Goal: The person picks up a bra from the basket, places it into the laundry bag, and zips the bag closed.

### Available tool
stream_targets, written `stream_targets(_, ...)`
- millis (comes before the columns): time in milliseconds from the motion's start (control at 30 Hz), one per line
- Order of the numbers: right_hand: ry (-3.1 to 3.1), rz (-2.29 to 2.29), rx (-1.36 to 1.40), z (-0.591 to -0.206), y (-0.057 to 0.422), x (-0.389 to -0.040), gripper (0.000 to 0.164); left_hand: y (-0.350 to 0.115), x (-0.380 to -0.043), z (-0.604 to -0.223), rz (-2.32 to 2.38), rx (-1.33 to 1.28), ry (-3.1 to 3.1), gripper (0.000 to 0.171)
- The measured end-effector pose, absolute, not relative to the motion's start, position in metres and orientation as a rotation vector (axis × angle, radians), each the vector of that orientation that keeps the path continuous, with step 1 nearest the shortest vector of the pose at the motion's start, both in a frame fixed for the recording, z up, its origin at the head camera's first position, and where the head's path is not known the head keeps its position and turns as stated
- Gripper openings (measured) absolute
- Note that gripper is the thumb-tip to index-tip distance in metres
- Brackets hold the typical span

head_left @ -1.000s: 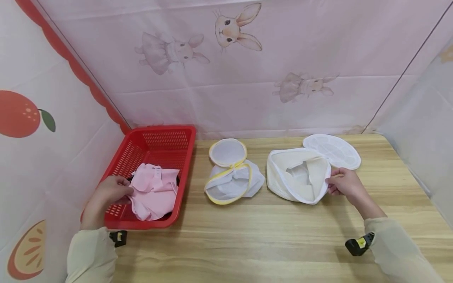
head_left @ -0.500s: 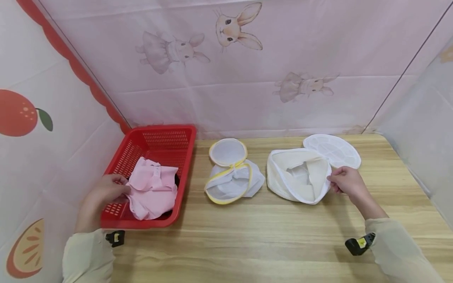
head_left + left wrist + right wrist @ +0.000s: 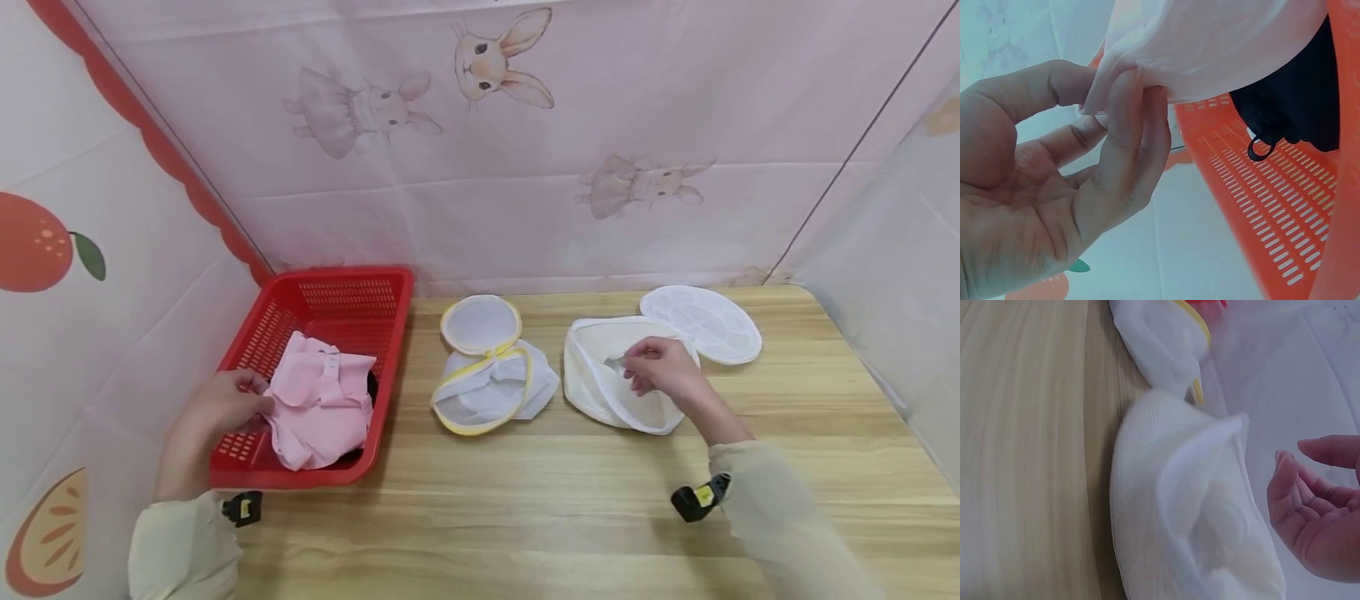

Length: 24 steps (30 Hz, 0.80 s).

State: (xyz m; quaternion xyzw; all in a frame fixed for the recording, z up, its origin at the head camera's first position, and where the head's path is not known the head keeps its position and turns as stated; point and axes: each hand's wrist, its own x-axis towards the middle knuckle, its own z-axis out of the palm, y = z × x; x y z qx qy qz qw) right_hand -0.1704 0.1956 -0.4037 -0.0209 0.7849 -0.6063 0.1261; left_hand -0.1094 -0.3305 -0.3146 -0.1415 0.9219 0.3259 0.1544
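Observation:
At the red basket [image 3: 352,325], my left hand [image 3: 222,404] pinches the left edge of a pink garment [image 3: 326,429] lying in it. The left wrist view has the cloth between thumb and fingers, with a black fabric item with a small loop [image 3: 1285,103] beneath it. My right hand [image 3: 663,368] is over the opening of the larger white mesh laundry bag [image 3: 588,383]. Nothing is in its loosely bent fingers; thumb and fingertips stand apart in the right wrist view. The bag's round white lid [image 3: 708,323] is folded back behind it.
Between basket and white bag lies a smaller mesh bag with yellow trim [image 3: 480,404], its round lid [image 3: 482,323] flipped back. A pink rabbit-print cloth [image 3: 495,217] hangs behind the wooden table [image 3: 510,517]. A fruit-print cloth [image 3: 150,350] stands close on the left.
My right hand has let go of the white bag's right rim and moved left over its opening. My left hand shifted slightly left, keeping hold of the pink garment.

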Motion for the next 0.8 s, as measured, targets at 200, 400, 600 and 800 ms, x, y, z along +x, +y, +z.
stream_targets(200, 2.287, -1.719, -0.140, -0.407, 0.160, -0.177, 0.018, -0.330, -0.110, -0.315, 0.928, -0.405, 2.648, 0.041)
stream_targets(400, 2.291, -1.656, -0.190, -0.412, 0.135, -0.185, 0.015, -0.330, -0.108, -0.316, 0.929, -0.375, 2.660, 0.037)
stream_targets(600, 2.280, -1.619, -0.204, -0.416, 0.112, -0.189, 0.014, -0.328, -0.107, -0.315, 0.921, -0.370, 2.667, 0.039)
stream_targets(800, 2.376, -1.522, -0.169, -0.425, 0.091, -0.188, 0.019, -0.326, -0.107, -0.316, 0.920, -0.368, 2.673, 0.039)
